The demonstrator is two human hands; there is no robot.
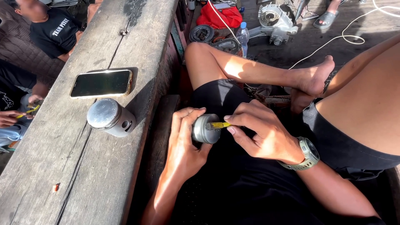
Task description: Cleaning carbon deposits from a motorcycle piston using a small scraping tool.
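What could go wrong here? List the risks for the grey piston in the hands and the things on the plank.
1. The small yellow-handled tool, pinched in the right hand, points toward the left hand gripping the round grey metal piston; a slip might jab its fingers.
2. The second silver metal piston lies on its side near the worn wooden plank's edge and may roll off.
3. The gold-edged smartphone beside it could get knocked.

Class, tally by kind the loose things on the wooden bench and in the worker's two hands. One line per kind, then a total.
Metal pistons: 2 (one on the wooden bench at, one in the left hand at)
Phones: 1
Yellow-handled tools: 1, in the right hand
Total: 4
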